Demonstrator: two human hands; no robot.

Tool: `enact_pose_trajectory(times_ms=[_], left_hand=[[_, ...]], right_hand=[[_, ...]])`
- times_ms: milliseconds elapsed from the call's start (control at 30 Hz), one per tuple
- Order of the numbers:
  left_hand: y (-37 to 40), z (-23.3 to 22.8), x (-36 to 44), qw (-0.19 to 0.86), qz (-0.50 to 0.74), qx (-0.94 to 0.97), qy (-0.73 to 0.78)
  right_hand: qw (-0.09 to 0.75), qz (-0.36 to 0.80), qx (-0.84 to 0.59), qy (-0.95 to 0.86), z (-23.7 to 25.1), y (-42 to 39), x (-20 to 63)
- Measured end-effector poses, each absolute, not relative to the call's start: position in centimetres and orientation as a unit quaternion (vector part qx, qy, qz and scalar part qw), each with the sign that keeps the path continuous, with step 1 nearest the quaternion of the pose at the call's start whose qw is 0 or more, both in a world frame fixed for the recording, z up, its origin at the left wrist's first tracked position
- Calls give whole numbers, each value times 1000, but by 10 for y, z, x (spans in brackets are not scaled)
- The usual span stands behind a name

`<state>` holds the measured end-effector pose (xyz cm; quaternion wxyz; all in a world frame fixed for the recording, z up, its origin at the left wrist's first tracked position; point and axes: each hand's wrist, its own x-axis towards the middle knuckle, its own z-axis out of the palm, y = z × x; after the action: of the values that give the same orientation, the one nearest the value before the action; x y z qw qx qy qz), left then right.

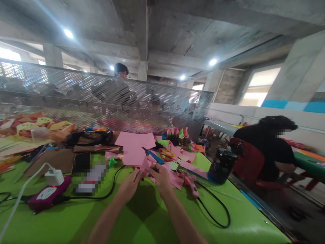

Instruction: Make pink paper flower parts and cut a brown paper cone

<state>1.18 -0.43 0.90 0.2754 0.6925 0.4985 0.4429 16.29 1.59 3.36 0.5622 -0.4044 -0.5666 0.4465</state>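
My left hand point(129, 185) and my right hand point(160, 177) meet over the green table point(142, 220), both pinching a small folded piece of pink paper point(145, 167) between the fingertips. Behind it lie larger pink paper sheets point(135, 146) and several pink scraps. A pink glue gun point(189, 183) rests just right of my right hand, its black cord point(215, 210) looping toward the table's front edge.
A black flask point(219, 166) stands at the table's right edge. A white charger point(53, 177) sits on a magenta power strip point(48, 195) at left, a dark phone point(81, 163) beside it. A perforated metal screen point(101, 98) crosses the back. A person in black point(269, 149) sits right.
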Motion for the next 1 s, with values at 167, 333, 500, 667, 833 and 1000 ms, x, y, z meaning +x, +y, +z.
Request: enact_pose_trajectory(times_ms=[167, 333, 500, 667, 833, 1000], left_hand=[[-4, 10, 11, 289, 454, 699, 470], [-3, 11, 11, 309, 433, 712, 458], [-5, 13, 10, 315, 422, 721, 451], [-9, 21, 8, 338, 413, 721, 442], [-4, 16, 7, 420, 451, 656, 435], [1, 17, -2, 392, 544, 580, 462]], right_hand=[[553, 456, -400, -571, 34, 13, 162], [582, 440, -392, -560, 34, 13, 162], [617, 408, -399, -542, 37, 13, 166], [628, 406, -401, -529, 36, 15, 168], [626, 426, -397, -519, 36, 17, 169], [574, 490, -395, -524, 40, 14, 170]])
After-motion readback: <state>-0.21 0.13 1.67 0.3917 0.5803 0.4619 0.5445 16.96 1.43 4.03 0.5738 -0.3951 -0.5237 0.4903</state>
